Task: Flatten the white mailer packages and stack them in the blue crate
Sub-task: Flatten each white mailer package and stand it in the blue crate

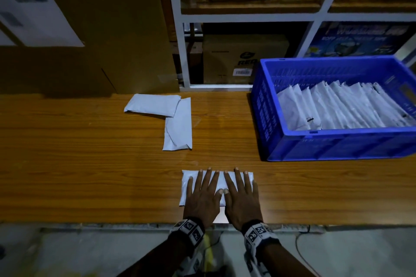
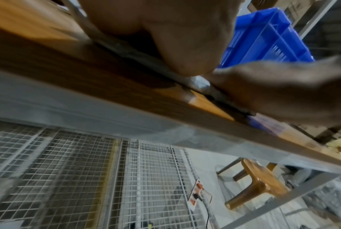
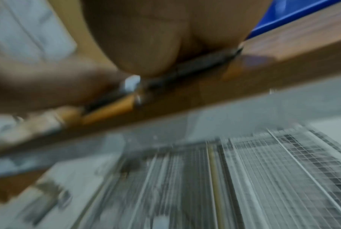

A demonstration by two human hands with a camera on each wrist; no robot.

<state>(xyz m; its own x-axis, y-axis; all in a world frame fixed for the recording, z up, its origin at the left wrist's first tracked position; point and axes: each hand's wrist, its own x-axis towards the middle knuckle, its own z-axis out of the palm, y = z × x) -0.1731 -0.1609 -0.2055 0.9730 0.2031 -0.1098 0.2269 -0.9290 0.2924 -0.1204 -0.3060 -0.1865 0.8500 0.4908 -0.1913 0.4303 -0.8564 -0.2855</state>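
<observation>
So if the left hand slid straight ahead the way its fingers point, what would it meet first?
Probably the nearer of the two loose mailers: the left hand lies flat on the pressed mailer, fingers aimed up the table slightly left. Bare wood lies between.

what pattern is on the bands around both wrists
Black-and-white square marker patterns on the wrist bands, clearest in the head view.
</observation>
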